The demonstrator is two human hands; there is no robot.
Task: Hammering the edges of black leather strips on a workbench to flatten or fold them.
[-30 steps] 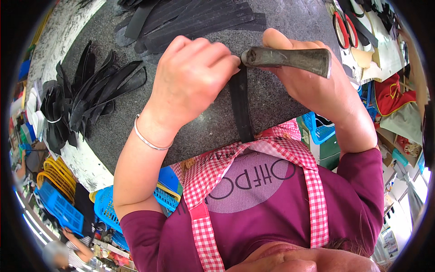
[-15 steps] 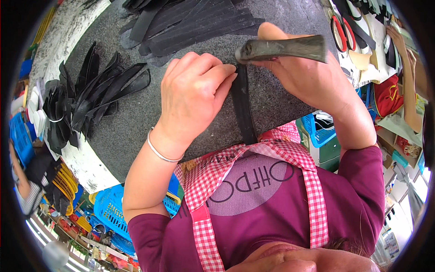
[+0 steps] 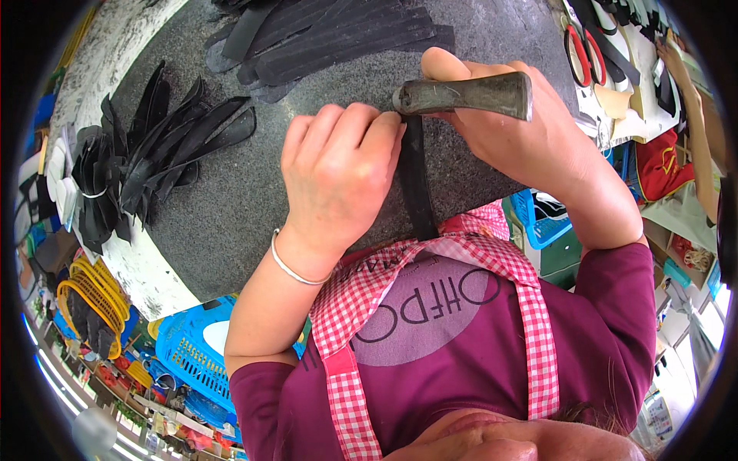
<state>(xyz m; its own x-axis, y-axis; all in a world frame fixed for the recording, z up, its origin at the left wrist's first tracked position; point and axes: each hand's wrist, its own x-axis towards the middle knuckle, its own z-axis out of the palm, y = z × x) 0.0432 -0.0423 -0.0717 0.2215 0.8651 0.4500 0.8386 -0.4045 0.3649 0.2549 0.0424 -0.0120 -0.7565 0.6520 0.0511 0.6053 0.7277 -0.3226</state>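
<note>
hammer (image 3: 465, 97) is gripped in closed right hand (image 3: 526, 127); left hand (image 3: 338, 169) is curled beside black strip (image 3: 417, 184) (hold cannot be told); fingertips (image 3: 390, 124) could be struck by drifting aim.

Bright, fairly even indoor light fills the view. White strip lights (image 3: 60, 386) glow far beyond the near left corner of the dark stone slab (image 3: 223, 223), and a strong, violet-tinged glare burns out well past its right edge. The slab has a pale sheen toward its far right corner; shadows are soft. The left hand (image 3: 338, 165) looks slightly blurred. Fisheye distortion bends the slab's edges, and the surroundings curve, small and soft, into blackness.
</note>
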